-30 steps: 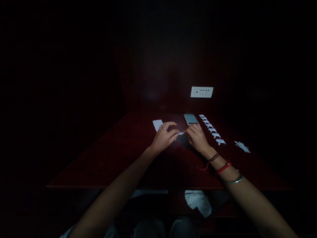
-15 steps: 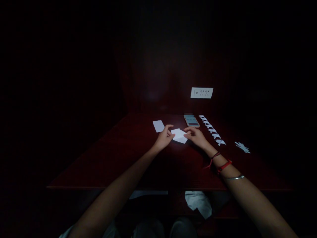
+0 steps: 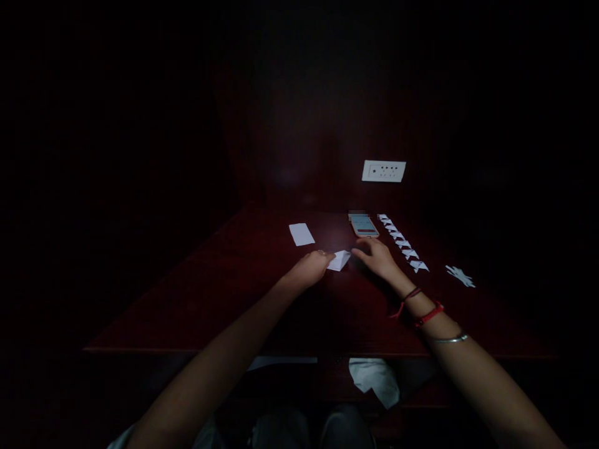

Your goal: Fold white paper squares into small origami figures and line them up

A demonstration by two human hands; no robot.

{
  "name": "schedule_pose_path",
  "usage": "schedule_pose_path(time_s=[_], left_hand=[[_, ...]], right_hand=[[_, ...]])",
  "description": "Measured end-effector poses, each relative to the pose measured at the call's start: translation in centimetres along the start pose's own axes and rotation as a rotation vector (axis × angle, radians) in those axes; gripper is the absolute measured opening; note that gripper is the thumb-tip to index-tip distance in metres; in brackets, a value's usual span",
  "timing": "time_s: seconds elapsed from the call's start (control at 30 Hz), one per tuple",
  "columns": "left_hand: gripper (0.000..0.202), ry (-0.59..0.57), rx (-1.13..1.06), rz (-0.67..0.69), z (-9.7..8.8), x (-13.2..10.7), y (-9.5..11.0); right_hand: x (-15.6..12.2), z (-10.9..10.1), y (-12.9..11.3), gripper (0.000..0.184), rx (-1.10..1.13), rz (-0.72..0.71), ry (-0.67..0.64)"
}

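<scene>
Between my two hands is a small piece of folded white paper, low over the dark red table, with a crease down its right part. My left hand is closed on its left side, thumb on top and a ring on one finger. Just off the paper's right corner is my right hand, its fingers curved and apart, with no paper visible in them. Behind the left hand lies a flat white paper sheet. Several folded white paper pieces form a row to the right of the right hand.
A phone with a lit screen lies beyond my right hand. Thin white paper strips are bunched at the right. On the back wall is a white socket panel. Crumpled white material sits below the front edge of the table.
The paper has gone from a wider, flatter shape held by both hands to a smaller folded one. My right hand has come off it, and my left hand has turned over its left side.
</scene>
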State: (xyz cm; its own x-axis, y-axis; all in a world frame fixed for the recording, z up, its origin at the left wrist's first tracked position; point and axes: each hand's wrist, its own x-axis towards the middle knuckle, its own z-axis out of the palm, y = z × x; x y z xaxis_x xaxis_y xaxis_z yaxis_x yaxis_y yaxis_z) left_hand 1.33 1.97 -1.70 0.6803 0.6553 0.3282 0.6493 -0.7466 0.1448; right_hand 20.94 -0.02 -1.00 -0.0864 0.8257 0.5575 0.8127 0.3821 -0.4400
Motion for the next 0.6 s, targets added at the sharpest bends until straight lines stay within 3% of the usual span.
schedule_pose_path(time_s=[0.23,0.33,0.43,0.6], left_hand=[[0.028,0.011,-0.099,-0.199,0.3,0.2,0.5],[0.042,0.068,-0.034,-0.253,0.5,0.0,0.6],[0.056,0.055,-0.024,-0.316,0.7,0.0,0.9],[0.064,0.101,-0.05,-0.325,0.6,-0.1,1.4]], right_hand=[[-0.6,0.7,-1.1,0.025,-0.018,0.039,-0.153],[-0.6,1.8,-1.1,0.029,0.007,0.067,-0.135],[-0.5,2.4,-1.1,0.033,0.021,0.101,-0.087],[-0.5,2.4,-1.5,0.035,0.102,0.141,-0.05]])
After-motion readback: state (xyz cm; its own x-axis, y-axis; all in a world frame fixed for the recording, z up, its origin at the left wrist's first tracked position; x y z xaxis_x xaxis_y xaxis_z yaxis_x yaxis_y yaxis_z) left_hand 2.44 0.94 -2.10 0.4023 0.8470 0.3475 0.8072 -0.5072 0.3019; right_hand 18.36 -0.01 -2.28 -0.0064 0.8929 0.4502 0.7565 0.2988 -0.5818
